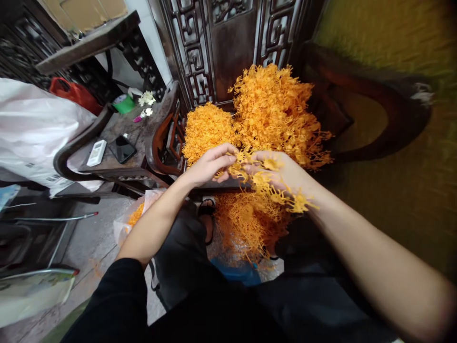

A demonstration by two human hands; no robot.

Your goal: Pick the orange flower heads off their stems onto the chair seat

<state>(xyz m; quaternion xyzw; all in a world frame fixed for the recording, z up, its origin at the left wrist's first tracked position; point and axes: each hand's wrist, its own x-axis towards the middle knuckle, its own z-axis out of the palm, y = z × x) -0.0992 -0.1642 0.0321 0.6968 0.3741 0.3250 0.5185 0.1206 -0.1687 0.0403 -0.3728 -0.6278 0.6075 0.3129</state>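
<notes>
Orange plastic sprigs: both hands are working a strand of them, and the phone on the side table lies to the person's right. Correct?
Not quite. The head view shows the phone on the side table to the person's left. Both hands, left hand and right hand, do hold the orange plastic sprigs.

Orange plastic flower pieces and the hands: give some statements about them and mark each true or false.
1. Both hands, left hand and right hand, touch the orange plastic sprig. True.
2. The orange pile lies on a white cloth. False: it rests on a dark wooden chair.
3. A dark phone lies on the side table. True.
4. The person's sleeves are red. False: they are black.
</notes>
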